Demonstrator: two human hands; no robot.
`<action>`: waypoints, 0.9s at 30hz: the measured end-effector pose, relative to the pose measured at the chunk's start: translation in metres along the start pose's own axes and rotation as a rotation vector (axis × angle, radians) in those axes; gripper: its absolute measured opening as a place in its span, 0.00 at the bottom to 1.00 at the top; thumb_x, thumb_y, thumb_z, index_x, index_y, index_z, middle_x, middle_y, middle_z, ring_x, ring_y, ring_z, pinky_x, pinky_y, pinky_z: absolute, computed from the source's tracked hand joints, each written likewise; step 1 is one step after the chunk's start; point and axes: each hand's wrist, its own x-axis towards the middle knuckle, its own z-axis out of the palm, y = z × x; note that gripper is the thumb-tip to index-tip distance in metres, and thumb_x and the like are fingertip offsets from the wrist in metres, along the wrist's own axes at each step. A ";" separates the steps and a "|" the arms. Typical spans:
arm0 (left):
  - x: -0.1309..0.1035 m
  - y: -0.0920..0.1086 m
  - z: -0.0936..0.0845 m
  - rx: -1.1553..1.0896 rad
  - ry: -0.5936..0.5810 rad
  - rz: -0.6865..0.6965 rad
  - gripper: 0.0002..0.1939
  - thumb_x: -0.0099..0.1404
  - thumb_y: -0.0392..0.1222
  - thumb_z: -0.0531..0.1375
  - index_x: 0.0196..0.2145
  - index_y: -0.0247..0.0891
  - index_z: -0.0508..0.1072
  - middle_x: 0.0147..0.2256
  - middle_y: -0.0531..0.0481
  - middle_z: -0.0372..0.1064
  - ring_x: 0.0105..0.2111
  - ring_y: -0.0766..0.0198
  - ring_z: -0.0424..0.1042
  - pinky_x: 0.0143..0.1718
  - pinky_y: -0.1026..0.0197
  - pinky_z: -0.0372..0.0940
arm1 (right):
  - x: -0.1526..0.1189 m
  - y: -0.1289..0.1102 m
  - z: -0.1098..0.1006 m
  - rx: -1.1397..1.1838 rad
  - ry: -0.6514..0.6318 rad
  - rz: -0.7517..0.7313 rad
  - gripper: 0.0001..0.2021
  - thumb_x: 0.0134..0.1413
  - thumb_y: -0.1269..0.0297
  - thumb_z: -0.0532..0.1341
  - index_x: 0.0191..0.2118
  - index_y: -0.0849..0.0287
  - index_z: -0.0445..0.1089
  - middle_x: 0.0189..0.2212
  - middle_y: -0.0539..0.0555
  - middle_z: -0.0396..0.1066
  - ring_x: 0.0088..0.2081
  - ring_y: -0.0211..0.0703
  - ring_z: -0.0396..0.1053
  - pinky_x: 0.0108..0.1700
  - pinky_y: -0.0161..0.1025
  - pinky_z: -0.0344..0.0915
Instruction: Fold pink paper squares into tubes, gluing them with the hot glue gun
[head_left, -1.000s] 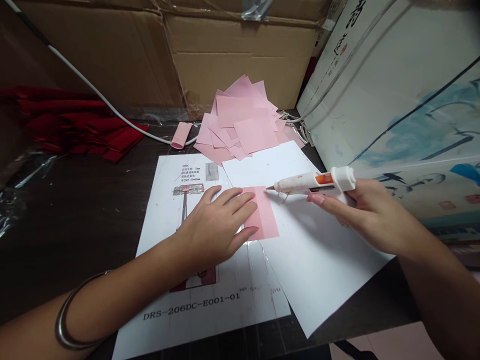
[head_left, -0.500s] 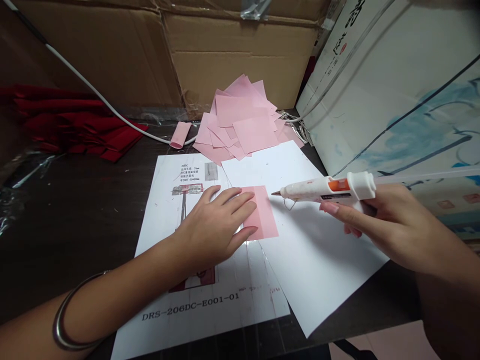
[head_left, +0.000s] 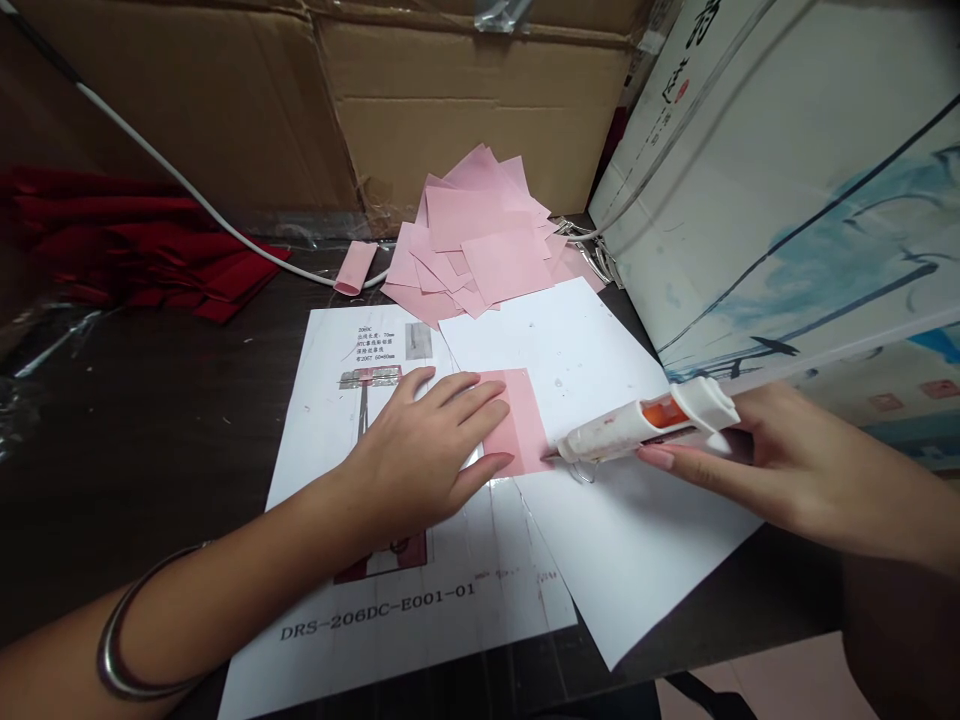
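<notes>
My left hand [head_left: 439,435] lies with fingers spread on a pink fabric-like sheet [head_left: 531,425], pressing its left part against the papers below. My right hand [head_left: 780,465] grips a white glue gun [head_left: 637,425] with an orange window on its side. Its metal nozzle points left and sits at the lower right edge of the pink sheet; a bent wire stand hangs under the barrel. Below are a printed instruction sheet [head_left: 300,560], partly covered by my left forearm, and a blank white paper [head_left: 652,545].
Behind the papers, a pile of pink pieces [head_left: 487,235] stands beside a rolled pink tube [head_left: 355,268]. Several metal strips [head_left: 596,258] lie to its right. Folded red cloth [head_left: 142,240] is at the left. A white cable [head_left: 187,190], a cardboard box [head_left: 480,120] and a painted panel [head_left: 795,200] border the table.
The glue gun has moved down along the right edge of the pink sheet, from near its upper corner to near its lower corner. My left hand stays on the sheet.
</notes>
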 end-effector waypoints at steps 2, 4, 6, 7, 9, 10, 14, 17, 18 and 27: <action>0.000 0.000 0.000 0.002 0.001 -0.001 0.20 0.71 0.50 0.50 0.53 0.37 0.68 0.59 0.44 0.65 0.58 0.48 0.62 0.55 0.40 0.53 | 0.000 -0.001 -0.001 -0.042 -0.074 -0.015 0.20 0.57 0.46 0.59 0.24 0.56 0.69 0.17 0.49 0.66 0.18 0.39 0.60 0.19 0.39 0.53; 0.000 0.000 0.000 0.001 -0.001 0.001 0.20 0.71 0.50 0.50 0.53 0.36 0.69 0.59 0.43 0.64 0.58 0.48 0.62 0.55 0.41 0.53 | 0.001 -0.002 -0.002 -0.054 -0.083 -0.027 0.19 0.58 0.45 0.58 0.25 0.55 0.69 0.17 0.49 0.65 0.18 0.39 0.59 0.19 0.39 0.52; 0.000 0.000 0.000 0.000 0.000 0.002 0.19 0.71 0.49 0.50 0.53 0.36 0.69 0.59 0.43 0.64 0.58 0.48 0.62 0.55 0.41 0.53 | 0.001 -0.004 -0.003 -0.045 -0.075 -0.034 0.19 0.58 0.46 0.58 0.25 0.55 0.69 0.16 0.49 0.63 0.17 0.39 0.58 0.19 0.39 0.52; -0.001 0.000 0.000 0.000 0.002 0.002 0.20 0.71 0.49 0.50 0.53 0.36 0.69 0.59 0.43 0.65 0.58 0.48 0.62 0.55 0.41 0.53 | 0.001 -0.004 -0.003 -0.043 -0.071 -0.032 0.19 0.58 0.46 0.58 0.25 0.55 0.69 0.16 0.49 0.63 0.17 0.39 0.57 0.19 0.39 0.51; -0.001 0.000 0.000 0.001 0.005 0.002 0.20 0.71 0.49 0.50 0.53 0.36 0.68 0.59 0.43 0.65 0.58 0.48 0.63 0.55 0.41 0.53 | 0.001 -0.004 -0.003 -0.043 -0.067 -0.022 0.20 0.57 0.45 0.58 0.23 0.54 0.67 0.16 0.49 0.62 0.17 0.39 0.56 0.19 0.39 0.51; -0.001 -0.001 0.000 0.001 0.008 0.002 0.20 0.71 0.49 0.50 0.53 0.36 0.69 0.58 0.43 0.65 0.57 0.48 0.63 0.55 0.41 0.53 | 0.000 -0.004 -0.003 -0.046 -0.067 -0.021 0.20 0.57 0.45 0.58 0.23 0.54 0.67 0.16 0.49 0.62 0.17 0.39 0.56 0.19 0.39 0.51; 0.000 -0.001 0.000 -0.001 0.009 -0.001 0.19 0.71 0.49 0.51 0.52 0.36 0.69 0.59 0.43 0.65 0.57 0.48 0.63 0.55 0.41 0.53 | 0.000 -0.001 -0.001 -0.057 -0.071 -0.023 0.21 0.57 0.44 0.58 0.22 0.54 0.66 0.16 0.49 0.60 0.17 0.39 0.55 0.19 0.39 0.50; 0.000 0.000 0.001 -0.001 0.005 0.000 0.19 0.71 0.49 0.50 0.53 0.37 0.69 0.59 0.43 0.65 0.58 0.48 0.62 0.55 0.41 0.53 | 0.000 0.002 0.000 -0.079 -0.077 -0.016 0.22 0.57 0.44 0.58 0.21 0.54 0.64 0.15 0.48 0.57 0.16 0.37 0.52 0.18 0.38 0.48; 0.000 0.000 0.001 -0.002 0.002 0.000 0.19 0.71 0.49 0.50 0.53 0.37 0.68 0.59 0.44 0.64 0.58 0.49 0.62 0.55 0.41 0.53 | 0.000 0.002 0.000 -0.083 -0.078 -0.015 0.22 0.57 0.44 0.58 0.21 0.54 0.64 0.15 0.48 0.57 0.15 0.37 0.51 0.17 0.38 0.47; 0.000 0.000 -0.001 -0.008 -0.020 -0.005 0.19 0.71 0.49 0.50 0.53 0.37 0.68 0.59 0.43 0.64 0.58 0.48 0.62 0.55 0.40 0.53 | -0.001 -0.005 -0.001 -0.081 -0.103 0.004 0.22 0.58 0.43 0.57 0.21 0.55 0.63 0.15 0.50 0.58 0.17 0.39 0.56 0.19 0.40 0.48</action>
